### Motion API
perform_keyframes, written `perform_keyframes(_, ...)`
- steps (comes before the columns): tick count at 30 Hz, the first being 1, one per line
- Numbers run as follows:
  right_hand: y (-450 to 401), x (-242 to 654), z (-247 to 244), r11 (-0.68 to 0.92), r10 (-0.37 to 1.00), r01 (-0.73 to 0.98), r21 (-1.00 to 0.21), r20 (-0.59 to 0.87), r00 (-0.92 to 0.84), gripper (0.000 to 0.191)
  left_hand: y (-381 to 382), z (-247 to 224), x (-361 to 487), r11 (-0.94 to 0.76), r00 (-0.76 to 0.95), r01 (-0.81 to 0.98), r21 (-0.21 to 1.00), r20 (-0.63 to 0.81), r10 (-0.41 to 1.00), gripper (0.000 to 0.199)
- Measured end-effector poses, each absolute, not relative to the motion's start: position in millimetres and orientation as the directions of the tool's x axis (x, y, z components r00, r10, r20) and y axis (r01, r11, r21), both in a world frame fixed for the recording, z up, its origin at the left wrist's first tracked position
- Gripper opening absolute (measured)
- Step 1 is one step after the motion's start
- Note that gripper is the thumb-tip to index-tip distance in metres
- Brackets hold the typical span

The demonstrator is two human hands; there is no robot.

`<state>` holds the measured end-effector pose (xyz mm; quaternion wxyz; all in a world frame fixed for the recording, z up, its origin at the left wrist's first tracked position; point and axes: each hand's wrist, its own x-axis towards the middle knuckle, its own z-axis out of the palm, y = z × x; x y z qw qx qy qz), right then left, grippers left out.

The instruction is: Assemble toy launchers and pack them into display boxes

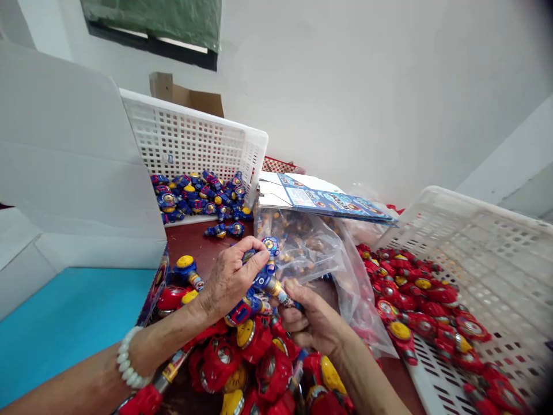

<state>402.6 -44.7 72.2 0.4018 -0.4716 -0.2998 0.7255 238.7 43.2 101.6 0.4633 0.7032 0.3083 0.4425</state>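
Both hands are closed on one blue toy [262, 280] with a round head and a printed cylindrical handle. My left hand [233, 276] grips its blue head end, thumb on top. Around the handle, my right hand [309, 317] wraps its fingers near the dark tip. A blue piece with a round disc [271, 246] shows just past my left fingertips; whether it joins the held toy I cannot tell. Beneath my hands lies a pile of red toys [268, 369] with yellow and silver round parts. Another blue toy with a yellow disc [185, 264] rests left of my left hand.
A white basket [194, 138] of blue toy parts lies tipped at the back left. At right, another white basket [488, 253] holds red parts. Printed cardboard sheets [328, 199] lie over a clear plastic bag [315, 242]. An open white box [82, 230] stands at left.
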Motion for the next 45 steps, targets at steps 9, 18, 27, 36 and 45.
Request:
perform_keyframes(9,-55.7,385.2,76.8,0.095,0.964,0.396,-0.914,0.183,0.192,0.032,69.6,87.7,237.7,-0.026,0.467,-0.095,0.995,0.068,0.882,0.028)
perform_keyframes(18,-42.7,395.3,70.3,-0.307,0.951,-0.193,-0.932,-0.306,-0.034,0.045,68.5,90.2,236.7,-0.045,0.506,-0.111,0.993,0.095,0.858,0.027)
perform_keyframes(27,-34.2,385.8,69.1,-0.110,0.982,-0.068,-0.992,-0.119,0.144,0.045,83.3,86.2,233.9,0.014,0.487,-0.211,0.977,0.092,0.869,0.026)
perform_keyframes(36,-8.1,397.7,70.0,0.080,0.962,0.224,-0.971,0.134,0.239,0.041,97.2,91.8,240.5,0.030,0.448,-0.225,0.974,0.076,0.891,0.028)
perform_keyframes(45,33.9,408.7,39.1,-0.011,0.949,0.147,-0.989,0.036,0.314,0.048,202.6,100.0,252.7,-0.137,0.203,0.271,0.953,0.082,0.976,0.043)
